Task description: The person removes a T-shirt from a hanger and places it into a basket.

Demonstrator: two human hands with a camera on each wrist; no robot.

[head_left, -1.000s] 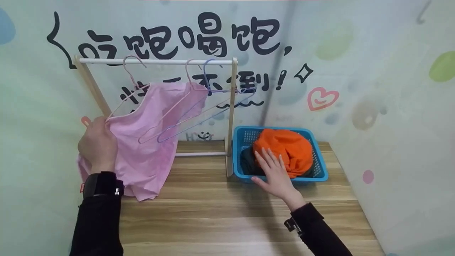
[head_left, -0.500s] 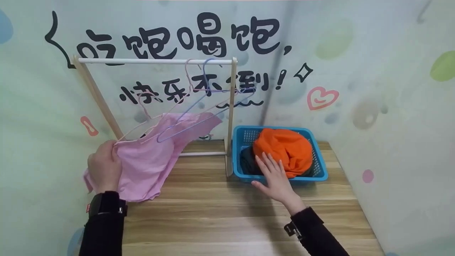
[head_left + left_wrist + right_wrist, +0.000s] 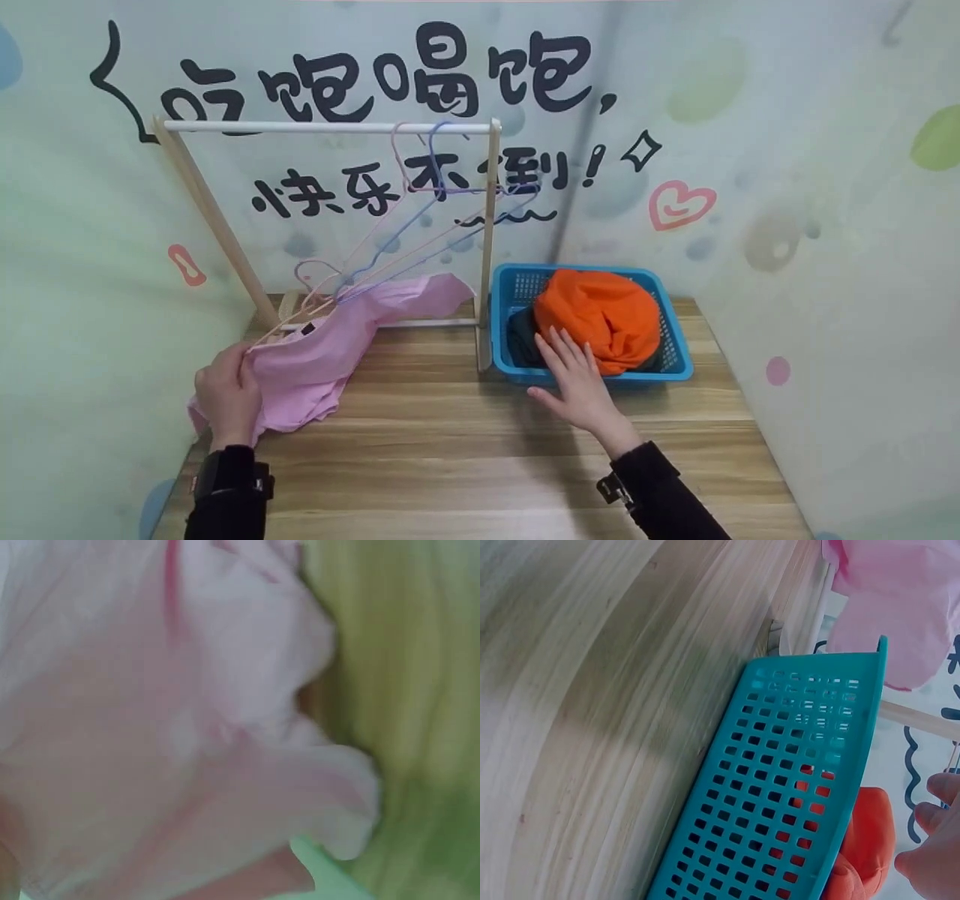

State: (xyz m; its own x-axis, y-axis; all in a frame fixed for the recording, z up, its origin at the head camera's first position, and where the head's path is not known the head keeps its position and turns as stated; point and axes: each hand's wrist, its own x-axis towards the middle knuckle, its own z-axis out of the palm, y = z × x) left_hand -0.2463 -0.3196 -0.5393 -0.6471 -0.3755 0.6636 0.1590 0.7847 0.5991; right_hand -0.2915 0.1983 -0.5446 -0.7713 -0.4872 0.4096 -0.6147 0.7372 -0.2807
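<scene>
My left hand grips one shoulder of a pink shirt, together with the end of the pink wire hanger inside it. The shirt is tilted low in front of the rack, and its lower edge hangs close to the wooden table. In the left wrist view the pink cloth fills most of the picture, blurred. My right hand is spread with straight fingers over the front rim of a blue basket. Its fingertips are at an orange garment; whether they touch it I cannot tell.
A wooden rack with a white top bar stands at the back left. A pink hanger and a blue hanger hang near its right post. Dark cloth lies under the orange garment. A printed wall closes the back.
My left hand has moved down and slightly right, lowering the shirt. Its hanger's hook has come off the top bar and dropped below it. The right hand has hardly moved.
</scene>
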